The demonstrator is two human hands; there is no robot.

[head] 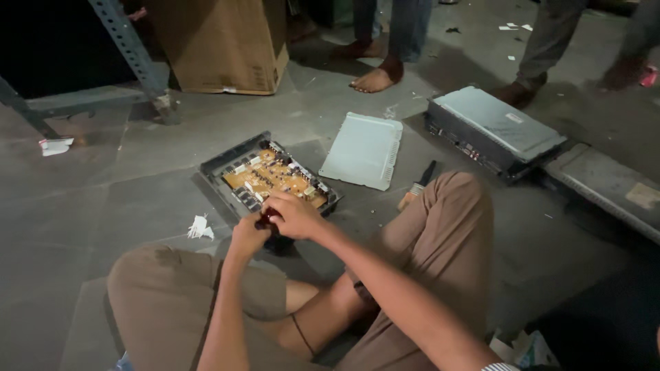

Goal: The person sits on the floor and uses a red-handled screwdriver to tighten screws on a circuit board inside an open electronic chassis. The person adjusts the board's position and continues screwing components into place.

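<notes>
Clamped together, left hand (pixel 249 235) and right hand (pixel 292 214) around a small dark-red tool handle (pixel 265 220), at the near edge of the opened black metal chassis with its orange circuit board (pixel 271 177). Right of that chassis: detached pale-grey metal cover (pixel 362 150), wooden-handled brush (pixel 415 187), closed grey-lidded unit (pixel 493 129).
</notes>
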